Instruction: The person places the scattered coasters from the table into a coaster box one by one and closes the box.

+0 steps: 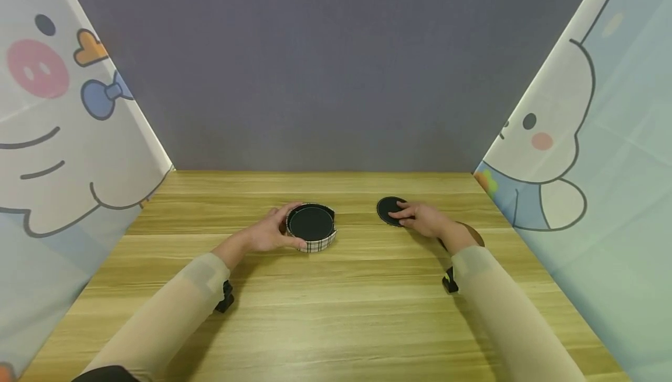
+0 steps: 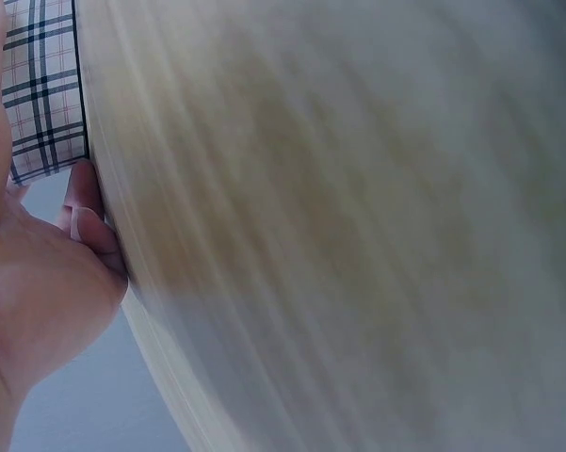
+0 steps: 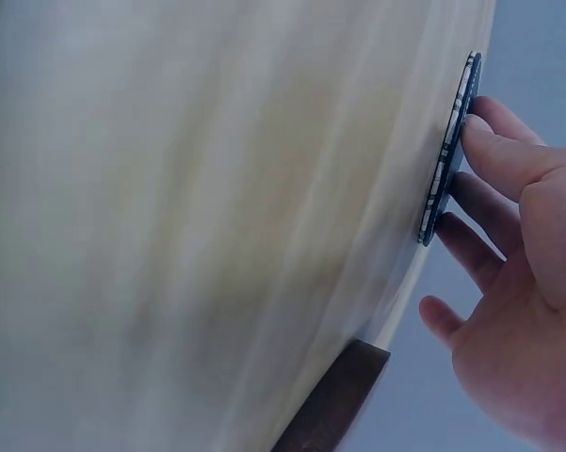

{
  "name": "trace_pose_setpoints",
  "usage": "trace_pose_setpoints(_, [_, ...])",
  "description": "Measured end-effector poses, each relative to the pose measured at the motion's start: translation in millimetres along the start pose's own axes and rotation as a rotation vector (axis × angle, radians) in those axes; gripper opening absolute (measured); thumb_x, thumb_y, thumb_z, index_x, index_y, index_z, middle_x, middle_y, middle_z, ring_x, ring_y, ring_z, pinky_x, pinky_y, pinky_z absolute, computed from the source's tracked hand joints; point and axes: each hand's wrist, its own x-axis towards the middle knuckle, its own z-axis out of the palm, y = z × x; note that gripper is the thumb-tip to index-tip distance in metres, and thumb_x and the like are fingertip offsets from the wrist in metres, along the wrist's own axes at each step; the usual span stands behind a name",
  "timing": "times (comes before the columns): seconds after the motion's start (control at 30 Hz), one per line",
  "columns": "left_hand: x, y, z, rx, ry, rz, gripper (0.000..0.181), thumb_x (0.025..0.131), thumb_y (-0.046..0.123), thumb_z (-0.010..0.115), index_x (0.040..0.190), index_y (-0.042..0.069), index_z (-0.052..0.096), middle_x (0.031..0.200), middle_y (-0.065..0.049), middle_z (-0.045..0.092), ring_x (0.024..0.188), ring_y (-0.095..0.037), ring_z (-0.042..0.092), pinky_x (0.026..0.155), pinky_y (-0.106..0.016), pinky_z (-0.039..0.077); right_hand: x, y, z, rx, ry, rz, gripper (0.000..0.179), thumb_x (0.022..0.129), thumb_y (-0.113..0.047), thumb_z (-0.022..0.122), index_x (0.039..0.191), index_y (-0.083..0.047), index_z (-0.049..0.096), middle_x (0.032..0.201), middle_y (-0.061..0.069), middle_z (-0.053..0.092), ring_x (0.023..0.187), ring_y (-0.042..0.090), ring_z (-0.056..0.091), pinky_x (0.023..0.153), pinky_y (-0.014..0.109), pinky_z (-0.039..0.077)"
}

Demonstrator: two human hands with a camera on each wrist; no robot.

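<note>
My left hand [image 1: 268, 233] grips a round coaster holder [image 1: 320, 246] with plaid sides, thumb at the near side and fingers round the far side. Inside it lies a black round coaster [image 1: 311, 223]; the holder's wall has a gap at the right. In the left wrist view, the plaid wall [image 2: 42, 94] shows beside the palm. My right hand [image 1: 426, 220] has its fingertips on the top face of another black round coaster [image 1: 387, 210], low at the table. A patterned edge shows on that coaster [image 3: 449, 151] in the right wrist view; the fingers are spread and nearly straight.
A brown, rounded object [image 1: 474, 234] lies on the wooden table [image 1: 336, 306], partly hidden behind my right wrist. A grey panel [image 1: 325, 67] stands along the table's back edge. Printed cartoon cloths [image 1: 121, 154] flank both sides.
</note>
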Motion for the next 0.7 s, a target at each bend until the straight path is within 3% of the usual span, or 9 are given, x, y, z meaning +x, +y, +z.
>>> trace_pose_setpoints(0.43, [-0.8,0.8,0.6,-0.005,0.005,-0.001,0.119,0.084,0.054,0.095,0.175,0.032,0.023,0.144,-0.024,0.039,0.119,-0.034,0.049,0.108,-0.059,0.044,-17.1,-17,9,-0.035,0.003,-0.113,0.040,0.109,-0.016,0.069,0.148,-0.020,0.071,0.168,0.025,0.047,0.152,0.056,0.044,0.119,0.070,0.041])
trace_pose_setpoints(0.7, [-1.4,0.6,0.8,-0.010,0.006,-0.005,0.117,0.084,0.053,0.096,0.174,0.034,0.024,0.148,-0.025,0.037,0.126,-0.039,0.048,0.114,-0.067,0.040,-25.9,-35,15,-0.062,-0.004,-0.143,0.037,0.108,-0.026,0.072,0.145,-0.028,0.074,0.165,0.021,0.053,0.153,0.056,0.042,0.119,0.079,0.031])
